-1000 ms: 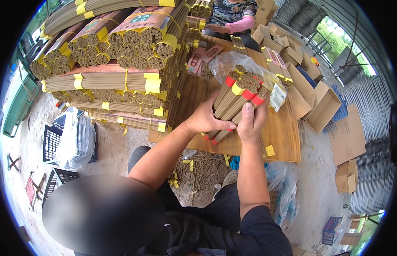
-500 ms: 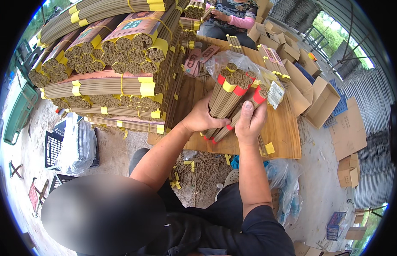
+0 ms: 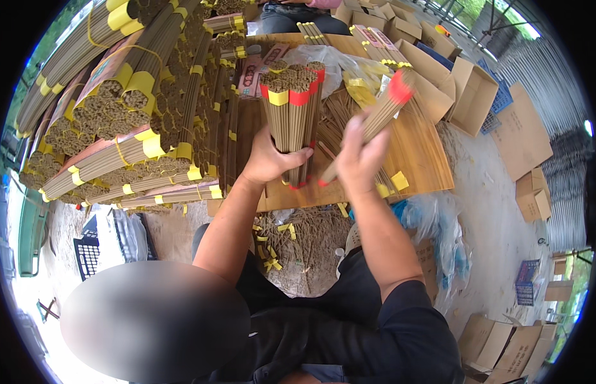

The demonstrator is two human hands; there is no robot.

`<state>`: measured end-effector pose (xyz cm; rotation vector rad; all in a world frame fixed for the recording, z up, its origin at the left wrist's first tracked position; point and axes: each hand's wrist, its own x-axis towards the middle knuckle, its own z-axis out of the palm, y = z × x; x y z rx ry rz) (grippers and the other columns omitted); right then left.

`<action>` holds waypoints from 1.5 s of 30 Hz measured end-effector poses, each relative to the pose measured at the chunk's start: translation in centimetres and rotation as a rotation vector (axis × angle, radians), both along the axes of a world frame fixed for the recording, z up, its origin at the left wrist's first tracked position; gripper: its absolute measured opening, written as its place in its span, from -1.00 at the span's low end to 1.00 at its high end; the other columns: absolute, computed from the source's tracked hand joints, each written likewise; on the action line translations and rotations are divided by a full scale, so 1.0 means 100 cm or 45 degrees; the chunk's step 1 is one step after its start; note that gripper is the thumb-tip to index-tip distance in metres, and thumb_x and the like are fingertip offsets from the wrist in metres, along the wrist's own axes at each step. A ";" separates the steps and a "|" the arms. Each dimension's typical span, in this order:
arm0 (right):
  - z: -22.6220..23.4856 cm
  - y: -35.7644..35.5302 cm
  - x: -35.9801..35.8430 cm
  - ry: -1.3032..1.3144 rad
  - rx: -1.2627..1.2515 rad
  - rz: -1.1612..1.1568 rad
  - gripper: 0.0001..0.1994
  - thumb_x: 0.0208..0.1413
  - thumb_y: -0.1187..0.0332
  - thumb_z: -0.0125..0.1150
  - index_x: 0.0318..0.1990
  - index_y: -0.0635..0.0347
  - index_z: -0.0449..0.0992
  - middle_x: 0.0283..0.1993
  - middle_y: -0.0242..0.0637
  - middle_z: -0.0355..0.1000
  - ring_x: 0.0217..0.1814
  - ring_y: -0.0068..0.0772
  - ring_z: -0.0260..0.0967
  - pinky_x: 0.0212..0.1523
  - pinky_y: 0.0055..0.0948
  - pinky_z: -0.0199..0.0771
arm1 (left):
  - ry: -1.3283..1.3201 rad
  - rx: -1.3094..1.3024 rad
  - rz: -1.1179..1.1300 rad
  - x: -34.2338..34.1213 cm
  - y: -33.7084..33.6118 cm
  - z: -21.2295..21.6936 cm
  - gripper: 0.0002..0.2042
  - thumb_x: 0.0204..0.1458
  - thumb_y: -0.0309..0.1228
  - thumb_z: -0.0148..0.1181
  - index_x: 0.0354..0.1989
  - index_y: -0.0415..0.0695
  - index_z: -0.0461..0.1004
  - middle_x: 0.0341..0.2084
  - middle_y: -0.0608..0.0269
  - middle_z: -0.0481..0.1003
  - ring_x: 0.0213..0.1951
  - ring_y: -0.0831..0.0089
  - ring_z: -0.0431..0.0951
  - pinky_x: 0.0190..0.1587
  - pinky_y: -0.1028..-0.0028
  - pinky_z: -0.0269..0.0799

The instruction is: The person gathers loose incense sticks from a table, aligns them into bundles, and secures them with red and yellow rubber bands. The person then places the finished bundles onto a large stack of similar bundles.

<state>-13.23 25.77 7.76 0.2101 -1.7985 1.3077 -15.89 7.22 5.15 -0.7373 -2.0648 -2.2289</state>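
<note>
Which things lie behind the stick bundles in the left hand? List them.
Behind the stick bundles in the left hand, clear plastic and pinkish printed papers show on the wooden table. Anything directly behind the bundles is covered and cannot be seen.

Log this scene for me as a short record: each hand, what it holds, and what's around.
Left hand: gripping a cluster of stick bundles, roughly upright
Right hand: gripping a single stick bundle, tilted, blurred, apart from the cluster
Bands: red and yellow on the cluster; red on the single bundle
Surface: wooden table
Left side: tall stack of bundles
Right side: open cardboard boxes
</note>
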 end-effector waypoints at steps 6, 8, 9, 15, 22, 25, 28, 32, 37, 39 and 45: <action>-0.006 0.137 -0.049 -0.741 0.883 -0.427 -0.52 0.23 0.08 0.24 0.19 0.16 0.39 -0.14 0.12 0.56 -0.10 0.19 0.53 -0.14 0.08 0.49 | 0.034 -0.033 0.029 -0.005 0.002 -0.008 -0.50 -0.20 -0.38 0.50 -0.04 -0.19 0.46 -0.26 0.29 0.59 -0.20 0.49 0.56 -0.08 0.39 0.50; -0.056 0.164 -0.064 -1.044 1.045 -0.379 -0.44 0.19 0.10 0.28 0.28 0.12 0.37 -0.02 0.13 0.53 0.02 0.15 0.50 0.00 0.04 0.48 | -0.035 -0.048 -0.006 -0.001 0.000 0.000 -0.48 -0.21 -0.37 0.51 -0.03 -0.19 0.46 -0.26 0.29 0.58 -0.19 0.49 0.55 -0.06 0.38 0.50; -0.073 0.167 -0.066 -1.185 1.076 -0.314 -0.40 0.16 0.10 0.31 0.32 0.10 0.36 0.03 0.14 0.52 0.08 0.14 0.48 0.07 0.01 0.47 | -0.071 -0.052 -0.008 0.002 -0.003 0.003 -0.48 -0.21 -0.37 0.51 -0.03 -0.19 0.45 -0.26 0.29 0.58 -0.19 0.49 0.55 -0.05 0.38 0.50; -0.095 0.187 -0.091 -0.825 0.971 -0.395 -0.35 0.11 0.11 0.38 0.32 0.18 0.38 0.07 0.12 0.51 0.12 0.16 0.46 0.15 -0.11 0.45 | -0.058 -0.078 -0.022 0.002 0.001 0.004 -0.14 -0.28 -0.29 0.56 0.29 -0.18 0.29 0.06 0.12 0.50 0.10 0.36 0.48 0.20 0.33 0.36; 0.021 -0.004 -0.030 -0.092 -0.281 0.913 0.08 -0.05 -0.13 0.53 0.48 0.21 0.03 0.39 -0.06 0.21 0.39 -0.17 0.24 0.35 -0.18 0.29 | -0.009 -0.086 -0.021 0.004 -0.005 0.010 -0.02 -0.29 -0.26 0.59 0.38 -0.22 0.20 0.19 0.04 0.43 0.21 0.31 0.43 0.29 0.30 0.30; 0.040 -0.047 -0.009 -0.089 -0.228 0.896 0.12 -0.22 0.06 0.70 0.41 0.32 0.05 0.28 -0.11 0.30 0.30 -0.24 0.32 0.30 -0.22 0.35 | 0.086 -0.037 -0.032 0.002 -0.003 0.000 0.00 -0.29 -0.21 0.63 0.38 -0.21 0.19 0.20 0.05 0.42 0.22 0.31 0.42 0.29 0.29 0.30; 0.040 -0.052 -0.007 -0.157 -0.049 0.739 0.03 -0.21 0.12 0.71 0.33 0.34 0.13 0.20 -0.16 0.36 0.21 -0.30 0.38 0.22 -0.27 0.41 | 0.010 0.080 -0.096 0.002 -0.003 -0.005 0.01 -0.28 -0.17 0.64 0.39 -0.21 0.18 0.19 0.06 0.42 0.23 0.30 0.41 0.29 0.29 0.30; 0.037 -0.051 -0.011 -0.170 -0.122 0.818 -0.05 -0.14 0.07 0.66 0.29 0.36 0.17 0.16 -0.18 0.39 0.18 -0.35 0.39 0.18 -0.31 0.43 | -0.050 -0.005 -0.126 0.004 -0.009 0.004 0.04 -0.28 -0.15 0.66 0.39 -0.22 0.17 0.20 0.06 0.42 0.24 0.30 0.40 0.30 0.29 0.29; 0.031 -0.038 -0.016 -0.015 -0.322 1.039 -0.19 0.22 -0.13 0.25 0.35 0.37 0.15 0.26 -0.14 0.34 0.29 -0.32 0.31 0.32 -0.27 0.28 | -0.101 0.014 -0.162 0.005 -0.007 0.005 0.03 -0.27 -0.16 0.65 0.39 -0.23 0.16 0.22 0.04 0.40 0.28 0.28 0.37 0.34 0.29 0.24; 0.031 -0.037 -0.017 -0.030 -0.634 1.091 -0.24 0.34 -0.17 0.01 0.37 0.38 0.15 0.31 -0.12 0.30 0.36 -0.29 0.26 0.39 -0.24 0.18 | -0.008 0.001 -0.115 0.004 -0.004 0.004 0.03 -0.25 -0.17 0.64 0.41 -0.24 0.14 0.24 0.01 0.38 0.30 0.27 0.35 0.35 0.28 0.22; 0.030 -0.031 -0.025 -0.067 -0.721 0.983 -0.45 0.46 0.06 -0.21 0.34 0.37 0.25 0.40 -0.08 0.26 0.47 -0.25 0.15 0.47 -0.20 0.06 | 0.040 0.111 -0.054 0.001 0.004 -0.001 0.08 -0.19 -0.20 0.60 0.47 -0.25 0.01 0.28 -0.02 0.32 0.33 0.24 0.30 0.38 0.28 0.17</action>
